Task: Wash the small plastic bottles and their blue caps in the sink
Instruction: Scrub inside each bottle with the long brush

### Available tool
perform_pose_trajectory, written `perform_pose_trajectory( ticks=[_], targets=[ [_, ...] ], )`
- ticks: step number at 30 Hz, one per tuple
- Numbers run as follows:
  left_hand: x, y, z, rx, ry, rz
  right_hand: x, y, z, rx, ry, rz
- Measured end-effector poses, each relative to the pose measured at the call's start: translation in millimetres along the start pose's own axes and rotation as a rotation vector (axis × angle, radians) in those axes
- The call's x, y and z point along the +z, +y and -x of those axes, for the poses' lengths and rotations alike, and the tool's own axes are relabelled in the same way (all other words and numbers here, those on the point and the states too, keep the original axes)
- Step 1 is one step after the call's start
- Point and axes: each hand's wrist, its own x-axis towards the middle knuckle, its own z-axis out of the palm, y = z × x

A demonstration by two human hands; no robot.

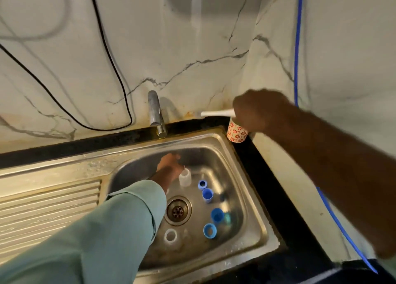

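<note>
At frame centre the left hand [170,164] pinched a bottle [185,177] in the sink [252,198], caps [207,194] just right. The right hand [257,112] gripped a brush [216,113] at upper right. Best held steady, mouth up, for scrubbing.

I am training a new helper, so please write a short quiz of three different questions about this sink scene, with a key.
1. True or false: water is running from the tap.
2. How many blue caps lie in the sink? A) two B) four C) six
3. Fill in: the right hand holds a white ____ above the patterned cup.

Key
1. False; no stream is visible.
2. B.
3. Brush; its head is hidden, so "brush" is a likely guess. The left hand is beside a clear bottle.
</note>
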Motion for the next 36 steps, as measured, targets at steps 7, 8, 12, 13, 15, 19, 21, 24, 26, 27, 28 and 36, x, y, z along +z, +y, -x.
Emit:
perform_pose_trajectory(
  ticks=[7,8,12,13,15,19,21,24,26,27,28,36],
  targets=[
    [26.4,-36.0,-17.2,-0.577,-0.212,1.037,129.5,-57.1,1.3,0.068,-0.399,-0.319],
    [30.6,-38.9,-23.9,-0.63,-0.263,1.134,139.5,-60.6,-0.8,0.079,-0.419,-0.324],
    [51.5,-38.4,-59.8,-0.788,-0.3,1.303,163.5,-63.3,-6.0,0.102,-0.474,-0.333],
    [57.0,-36.2,-68.0,-0.833,-0.317,1.347,166.9,-62.4,-8.3,0.109,-0.488,-0.34],
    [64.0,-32.4,-85.0,-0.844,-0.349,1.408,173.0,-58.3,-12.4,0.122,-0.502,-0.355],
    [85.6,-42.0,-107.8,-0.732,-0.28,1.237,179.2,-50.5,-14.9,0.111,-0.517,-0.383],
    [91.7,-44.7,-112.0,-0.757,-0.316,1.372,179.0,-45.4,-15.0,0.139,-0.517,-0.385],
    [81.9,-35.1,-98.5,-0.737,-0.263,1.533,172.9,-38.5,-9.6,0.154,-0.521,-0.393],
    [69.2,-33.1,-87.9,-0.755,-0.234,1.513,164.7,-34.8,1.7,0.147,-0.51,-0.39],
    [63.7,-30.1,-82.7,-0.74,-0.265,1.552,161.2,-33.1,7.8,0.148,-0.497,-0.388],
    [57.7,-30.2,-75.1,-0.714,-0.253,1.566,156.1,-31.7,16.5,0.149,-0.476,-0.391],
    [-0.3,-67.6,11.9,-0.499,-0.227,1.745,113.3,-40.7,82.8,0.03,-0.375,-0.404]
  ],
)
